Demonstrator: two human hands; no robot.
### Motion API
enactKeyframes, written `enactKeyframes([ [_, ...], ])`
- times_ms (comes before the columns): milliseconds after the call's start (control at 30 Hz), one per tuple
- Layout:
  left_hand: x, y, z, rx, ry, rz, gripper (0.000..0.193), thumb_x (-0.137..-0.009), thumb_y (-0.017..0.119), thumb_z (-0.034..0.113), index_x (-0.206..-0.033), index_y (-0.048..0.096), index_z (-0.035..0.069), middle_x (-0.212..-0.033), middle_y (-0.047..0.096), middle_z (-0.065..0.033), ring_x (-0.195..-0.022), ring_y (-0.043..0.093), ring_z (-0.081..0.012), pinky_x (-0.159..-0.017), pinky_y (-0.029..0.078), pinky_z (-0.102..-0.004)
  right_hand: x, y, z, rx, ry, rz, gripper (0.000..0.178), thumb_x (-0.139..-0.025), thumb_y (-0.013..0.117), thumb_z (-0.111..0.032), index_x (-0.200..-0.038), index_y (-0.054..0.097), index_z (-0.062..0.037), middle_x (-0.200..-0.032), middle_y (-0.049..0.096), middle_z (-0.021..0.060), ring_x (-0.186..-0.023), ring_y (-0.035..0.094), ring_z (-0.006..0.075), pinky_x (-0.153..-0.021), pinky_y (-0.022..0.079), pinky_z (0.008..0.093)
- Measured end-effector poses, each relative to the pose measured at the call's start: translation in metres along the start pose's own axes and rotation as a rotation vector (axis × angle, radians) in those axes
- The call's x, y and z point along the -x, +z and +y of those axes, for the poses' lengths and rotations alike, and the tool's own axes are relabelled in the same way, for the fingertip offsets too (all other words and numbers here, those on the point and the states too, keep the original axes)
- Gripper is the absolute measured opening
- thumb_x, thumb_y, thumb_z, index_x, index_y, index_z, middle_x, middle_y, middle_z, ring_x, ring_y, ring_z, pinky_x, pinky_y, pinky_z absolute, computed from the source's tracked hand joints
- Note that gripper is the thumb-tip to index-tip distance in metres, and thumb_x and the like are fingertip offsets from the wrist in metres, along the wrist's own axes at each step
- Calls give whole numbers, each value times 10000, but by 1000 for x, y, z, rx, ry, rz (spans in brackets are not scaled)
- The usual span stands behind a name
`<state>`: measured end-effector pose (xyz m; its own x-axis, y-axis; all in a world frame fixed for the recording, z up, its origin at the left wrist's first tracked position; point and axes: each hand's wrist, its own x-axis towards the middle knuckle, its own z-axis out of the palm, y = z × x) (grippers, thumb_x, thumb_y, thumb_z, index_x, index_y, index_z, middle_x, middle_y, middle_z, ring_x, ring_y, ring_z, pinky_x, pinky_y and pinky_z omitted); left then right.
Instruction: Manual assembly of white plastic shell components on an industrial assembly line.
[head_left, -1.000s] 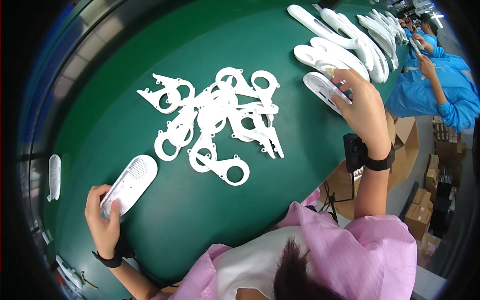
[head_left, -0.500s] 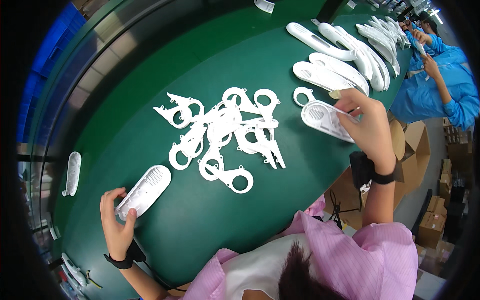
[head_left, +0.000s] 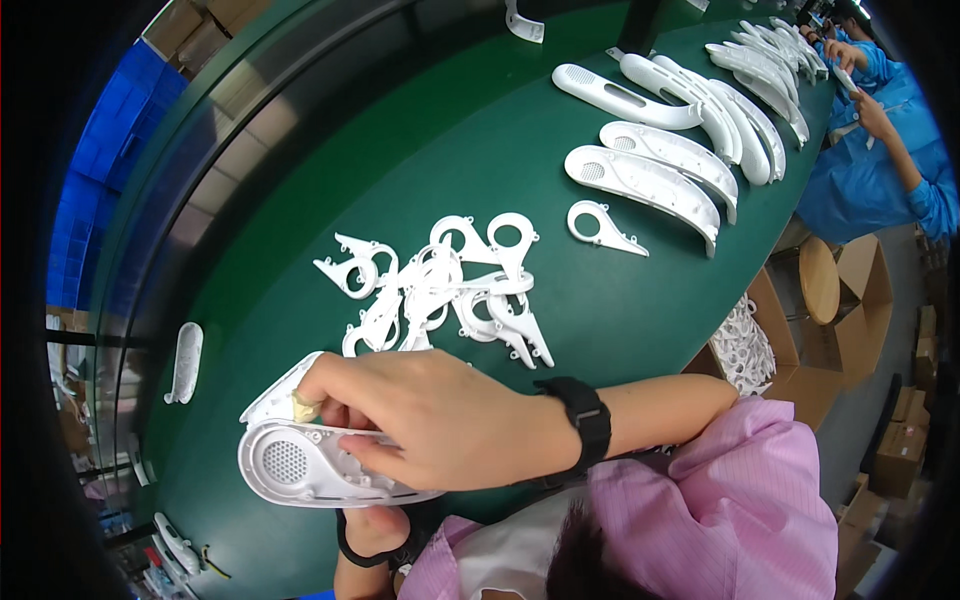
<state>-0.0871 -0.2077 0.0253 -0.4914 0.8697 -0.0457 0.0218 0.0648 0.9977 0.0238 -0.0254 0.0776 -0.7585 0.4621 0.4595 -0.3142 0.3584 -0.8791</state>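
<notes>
My right hand (head_left: 440, 415) reaches across to the left, a pale yellow cover on one fingertip. Its fingers are closed on a long white plastic shell (head_left: 320, 495) with a round perforated grille, hollow side up. A second white shell (head_left: 275, 400) lies just behind, partly covered by my right hand. Below the held shell, only the heel and wrist of my left hand (head_left: 375, 530) show; its fingers are hidden. Beyond my hands is a loose pile of white rings with tapered tails (head_left: 430, 285). One such ring piece (head_left: 600, 228) lies apart on the right.
The green tabletop (head_left: 520, 420) carries curved white shells (head_left: 650, 185) at the far right. A single shell (head_left: 185, 360) lies by the left edge. An open cardboard box (head_left: 790, 340) of white parts stands below right. A person in blue (head_left: 870, 170) works beyond.
My right hand has swung from the far right to the near left, bringing the grilled shell over my left hand. The ring piece once beside it stays on the table. My view has shifted slightly.
</notes>
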Motion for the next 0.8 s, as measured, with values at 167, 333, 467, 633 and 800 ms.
enactKeyframes([
  [167, -26, 42, 50, -1, -54, 49, 1103, -829, 631, 739, -1492, 241, -51, -1085, 539, -87, -976, 555, -179, -838, 464, -339, 9, -34, -4, 6, 23, 170, 459, -828, 747, -119, -1221, 519, -51, -965, 684, 68, -714, 622, 170, -614, 501, 314],
  [333, -34, 44, 39, -523, 40, -94, 941, -909, 588, 629, -1491, 282, -44, -1311, 503, -144, -1055, 569, -229, -893, 487, -377, 22, -56, 11, -414, 140, 113, 700, -813, 832, -178, -1376, 442, -32, -1148, 678, 104, -847, 686, 169, -717, 539, 283],
  [467, -55, 53, 43, -739, 58, -216, 834, -910, 640, 465, -1472, 308, -54, -1344, 486, -151, -1035, 566, -237, -891, 481, -374, 24, -73, 9, -660, 308, 198, 711, -817, 820, -78, -1397, 412, -27, -1212, 646, 111, -959, 706, 183, -837, 570, 303],
  [633, -68, 71, 42, -630, -26, -136, 905, -800, 795, 491, -1385, 381, -61, -1303, 559, -201, -1101, 618, -303, -922, 503, -415, 23, -86, 13, -671, 402, 233, 581, -829, 811, -85, -1289, 461, -24, -1201, 629, 107, -950, 719, 177, -826, 568, 277],
  [800, -69, 72, 32, -676, 35, -73, 922, -804, 798, 505, -1408, 367, -42, -1253, 555, -137, -1078, 617, -263, -884, 511, -389, 18, -95, 12, -623, 494, 144, 522, -861, 787, -113, -1266, 470, -21, -1119, 648, 109, -867, 710, 150, -761, 548, 253],
])
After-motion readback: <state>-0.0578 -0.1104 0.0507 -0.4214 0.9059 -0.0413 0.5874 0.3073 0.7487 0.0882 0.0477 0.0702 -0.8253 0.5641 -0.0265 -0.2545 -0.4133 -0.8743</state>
